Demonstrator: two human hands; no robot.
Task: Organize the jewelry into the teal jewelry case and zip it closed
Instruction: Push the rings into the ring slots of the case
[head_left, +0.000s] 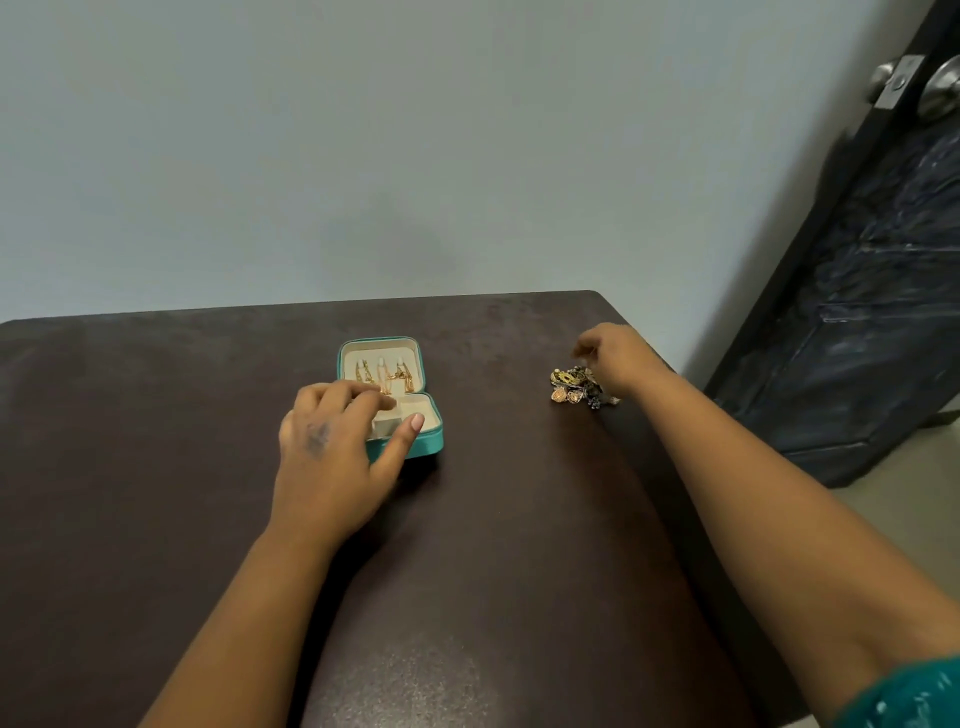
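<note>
Right hand (618, 358) fingers curled over jewelry pile (579, 387), grasp unclear; left hand (332, 441) relaxed, steadies open teal case (415, 447). Pinch single piece, avoid tangles.

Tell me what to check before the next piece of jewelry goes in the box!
1. Teal jewelry case open, lid back: ok.
2. Gold chains already hanging in the lid: ok.
3. Free compartment in the bottom half: ok, the one on the right looks empty.
4. Left hand steadying the case: ok, its fingers rest over the bottom half.
5. Right hand holding a piece from the jewelry pile: cannot tell, its fingertips are curled just above the pile.
6. Pile safe on the table: not ok, it sits near the right edge.
</note>
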